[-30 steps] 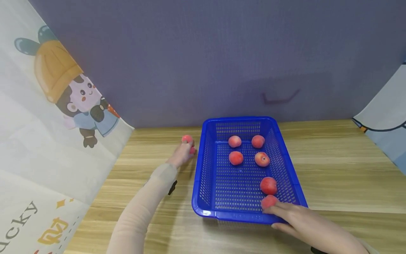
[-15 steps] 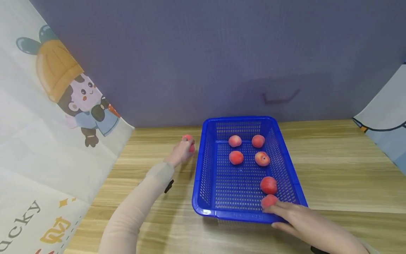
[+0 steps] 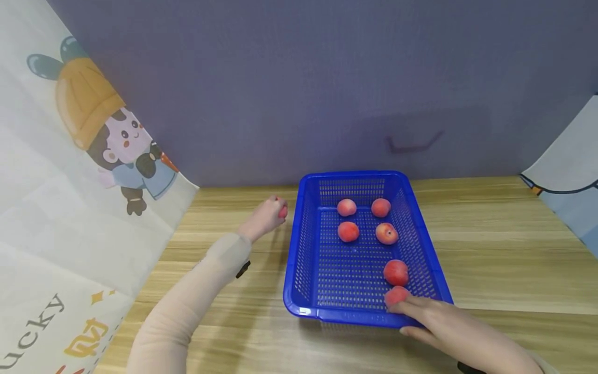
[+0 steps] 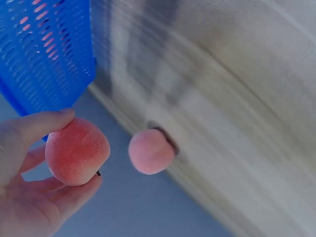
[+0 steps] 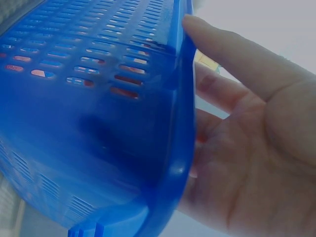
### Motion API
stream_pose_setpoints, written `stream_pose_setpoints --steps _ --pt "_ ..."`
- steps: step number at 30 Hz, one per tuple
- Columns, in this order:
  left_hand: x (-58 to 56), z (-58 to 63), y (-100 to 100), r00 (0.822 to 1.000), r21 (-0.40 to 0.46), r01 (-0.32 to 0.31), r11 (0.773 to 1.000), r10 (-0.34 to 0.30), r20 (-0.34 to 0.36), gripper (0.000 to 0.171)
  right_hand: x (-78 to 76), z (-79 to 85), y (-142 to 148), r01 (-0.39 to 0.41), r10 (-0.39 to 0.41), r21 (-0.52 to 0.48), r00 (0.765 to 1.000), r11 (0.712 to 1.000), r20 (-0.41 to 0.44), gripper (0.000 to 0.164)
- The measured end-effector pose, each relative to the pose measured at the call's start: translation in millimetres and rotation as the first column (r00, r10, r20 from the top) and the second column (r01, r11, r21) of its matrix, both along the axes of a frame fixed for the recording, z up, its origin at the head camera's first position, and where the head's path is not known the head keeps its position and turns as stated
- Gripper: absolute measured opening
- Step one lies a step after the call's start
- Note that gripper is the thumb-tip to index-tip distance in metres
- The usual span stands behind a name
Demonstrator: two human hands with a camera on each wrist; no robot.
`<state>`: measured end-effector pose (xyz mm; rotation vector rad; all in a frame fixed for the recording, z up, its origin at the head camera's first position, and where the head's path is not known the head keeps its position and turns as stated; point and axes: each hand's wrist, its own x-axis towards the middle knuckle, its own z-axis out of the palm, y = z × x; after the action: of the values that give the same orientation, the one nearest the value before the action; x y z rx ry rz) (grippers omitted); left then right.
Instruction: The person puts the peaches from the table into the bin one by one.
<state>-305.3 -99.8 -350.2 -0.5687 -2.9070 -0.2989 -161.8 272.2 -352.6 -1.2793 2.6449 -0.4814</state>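
My left hand [image 3: 266,215] holds a red-pink peach [image 4: 77,152] between thumb and fingers, left of a blue plastic basket [image 3: 355,317]. A second peach [image 4: 151,151] sits just beyond it on the table; in the head view the hand covers nearly all of it. My right hand [image 3: 432,317] straddles the basket's near right rim. Its thumb presses the outside while the fingers reach inside, touching a peach [image 3: 396,295]. The right wrist view shows that thumb on the rim, with the fingertips hidden behind the wall.
Inside the basket lie several more peaches: two at the back, two in the middle, and one [image 3: 395,272] near the right wall. A grey-blue partition [image 3: 261,104] rises behind the wooden table [image 3: 504,249]. A printed white sheet [image 3: 60,218] borders the left.
My left hand has lifted slightly with its peach and turned, now covering most of the other peach in the head view. My right hand and the basket stay still.
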Motion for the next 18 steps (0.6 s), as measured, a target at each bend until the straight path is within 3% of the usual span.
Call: stream_pose_setpoints --steps 6,18 --pt "3.6 14.2 4.5 1.0 -0.043 0.021 0.999 -0.022 -0.011 0.015 0.3 0.0 -0.4 -0.005 0.005 -0.003 1.0 1.0 -0.02 0.035" --pt "9.3 39.8 18.6 0.993 -0.077 0.053 0.996 -0.061 -0.104 0.02 0.0 2.0 -0.7 0.011 -0.011 0.016 0.999 1.0 0.049 0.038"
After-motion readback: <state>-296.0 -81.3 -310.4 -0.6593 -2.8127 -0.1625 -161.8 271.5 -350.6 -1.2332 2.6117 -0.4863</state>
